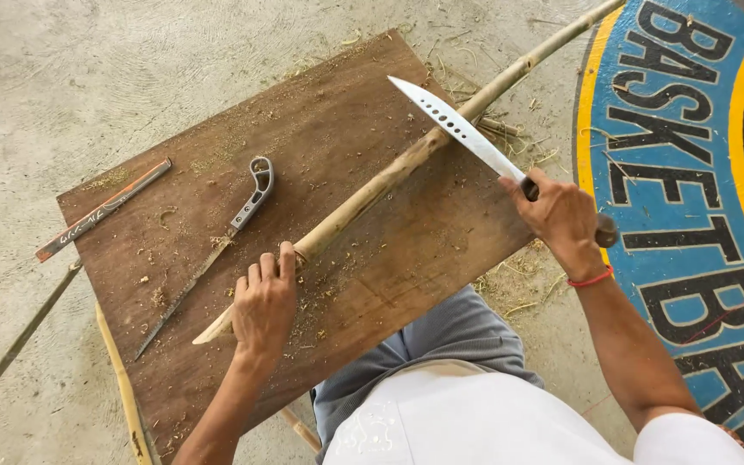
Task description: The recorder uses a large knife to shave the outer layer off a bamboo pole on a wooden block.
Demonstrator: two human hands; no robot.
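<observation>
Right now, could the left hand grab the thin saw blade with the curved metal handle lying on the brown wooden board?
Probably yes: thin saw blade lies uncovered beside left hand, which first must release bamboo pole.

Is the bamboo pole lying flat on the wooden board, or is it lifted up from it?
Lying flat. The bamboo pole rests along the wooden board, the left hand pressing its near end down. The knife in the right hand crosses it.

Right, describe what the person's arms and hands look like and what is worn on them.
Both arms are bare from the hands up. The left hand has no ring, watch or glove that shows. The right hand has a thin red band around the wrist, and a white short sleeve shows at the upper arm.
</observation>
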